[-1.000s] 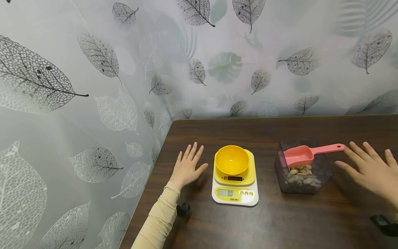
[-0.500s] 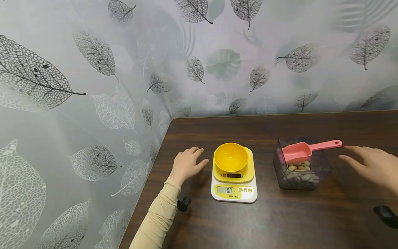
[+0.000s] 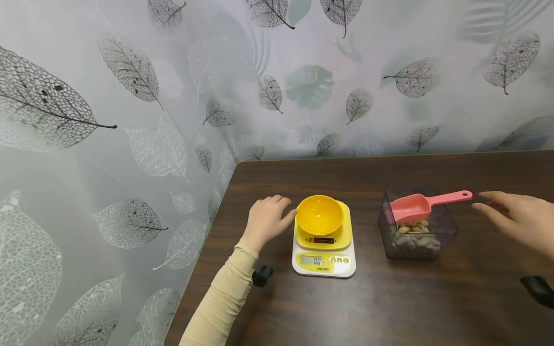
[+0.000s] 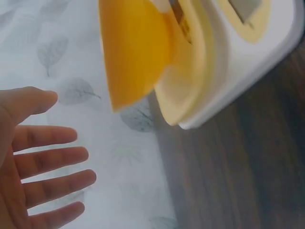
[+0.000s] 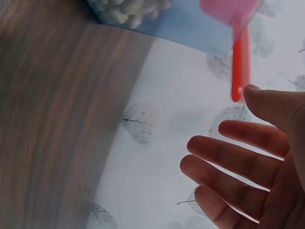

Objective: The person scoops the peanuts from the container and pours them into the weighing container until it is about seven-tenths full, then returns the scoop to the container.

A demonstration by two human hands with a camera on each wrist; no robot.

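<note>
A yellow bowl (image 3: 319,216) stands on a yellow-and-white kitchen scale (image 3: 324,263) whose display reads 0.0. Just left of the bowl is my left hand (image 3: 267,220), its thumb toward the rim. The left wrist view shows that hand's fingers (image 4: 52,181) spread, with a gap to the bowl (image 4: 133,52). To the right, a pink scoop (image 3: 411,207) lies across a clear, dark-tinted container (image 3: 445,225) of pale, nut-like pieces (image 3: 413,227). Close beyond the scoop's handle end, my right hand (image 3: 519,220) hovers with loosely bent fingers and grips nothing.
The dark wooden table (image 3: 372,307) ends at the left and back against a leaf-patterned sheet (image 3: 242,77). Black wrist-camera mounts (image 3: 262,276) stick out from both wrists, low over the tabletop.
My left hand has moved right toward the bowl, its spread fingers now bending. The right hand has gone from spread to loosely bent beside the scoop handle. Bowl, scale and container stay put.
</note>
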